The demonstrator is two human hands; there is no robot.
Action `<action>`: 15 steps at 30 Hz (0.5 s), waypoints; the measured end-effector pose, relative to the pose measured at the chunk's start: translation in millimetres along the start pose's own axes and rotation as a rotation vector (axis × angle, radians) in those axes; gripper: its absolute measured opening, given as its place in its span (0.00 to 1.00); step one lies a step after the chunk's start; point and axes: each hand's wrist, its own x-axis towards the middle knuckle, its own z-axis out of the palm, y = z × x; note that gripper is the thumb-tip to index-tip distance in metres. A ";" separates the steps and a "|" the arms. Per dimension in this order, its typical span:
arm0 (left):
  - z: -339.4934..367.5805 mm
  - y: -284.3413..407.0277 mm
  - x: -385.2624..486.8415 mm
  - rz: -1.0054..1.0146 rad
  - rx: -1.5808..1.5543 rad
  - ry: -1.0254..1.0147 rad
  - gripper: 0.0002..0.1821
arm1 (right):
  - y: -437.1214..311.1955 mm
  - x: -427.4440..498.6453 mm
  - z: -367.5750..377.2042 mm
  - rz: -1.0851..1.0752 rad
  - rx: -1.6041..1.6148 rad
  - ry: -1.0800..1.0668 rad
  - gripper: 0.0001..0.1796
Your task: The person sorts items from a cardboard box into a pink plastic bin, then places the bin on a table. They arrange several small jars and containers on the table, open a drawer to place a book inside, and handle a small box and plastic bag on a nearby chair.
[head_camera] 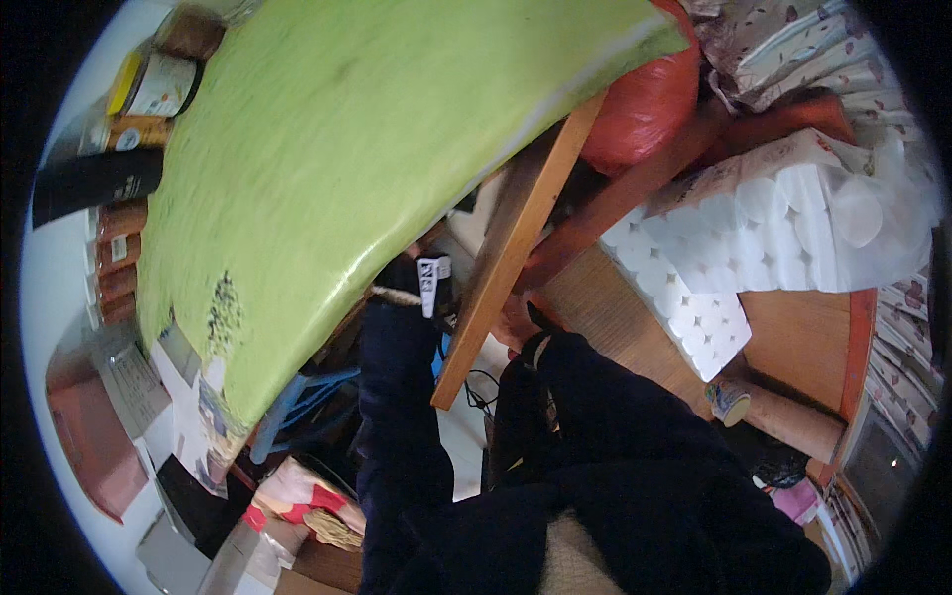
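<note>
Both my arms, in dark sleeves, reach down beside a table with a green cover [320, 149]. My right hand [515, 321] is partly seen just right of a long wooden bar [520, 245] that slants up under the table's edge; its fingers are hidden by the bar and the sleeve. My left arm reaches under the green cover's edge, where a small patch of skin shows; the rest of my left hand is hidden. A black object with a white label [429, 286] lies at the end of my left sleeve. Below are thin black cables [482, 390].
Packs of white paper rolls [773, 230] and a red plastic bag [639, 111] lie at the right. A cardboard tube [796, 420] is at the lower right. A blue stool-like frame [279, 416] stands under the table. Jars [160, 83] line the table's far left edge.
</note>
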 end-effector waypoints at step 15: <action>7.0 -1.2 -8.2 -0.092 -0.185 -0.009 0.30 | -6.5 -0.4 -3.9 -0.084 -0.132 0.097 0.10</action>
